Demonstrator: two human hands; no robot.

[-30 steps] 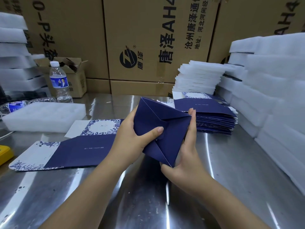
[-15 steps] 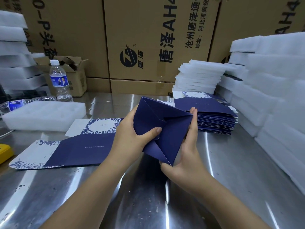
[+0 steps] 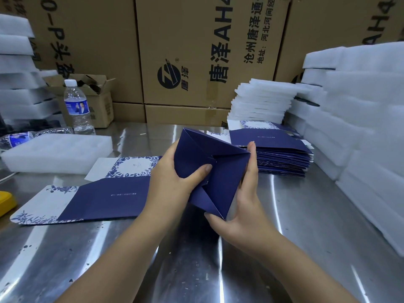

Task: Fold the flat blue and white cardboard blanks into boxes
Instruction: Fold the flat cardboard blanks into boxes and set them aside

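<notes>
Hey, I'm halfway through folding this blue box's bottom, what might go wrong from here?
The flaps of the half-folded box look only partly interlocked; if the thumb of the left hand eases off, they may spring open. Pressing harder could crease a panel instead. The right hand grips just the side edge and lower corner, so that corner might dent.

A packing workshop or warehouse: big printed shipping cartons [image 3: 209,51] wall in a steel surface [image 3: 284,215] loaded with white foam pads [image 3: 360,101] and a stack of flat box blanks [image 3: 282,158].
</notes>
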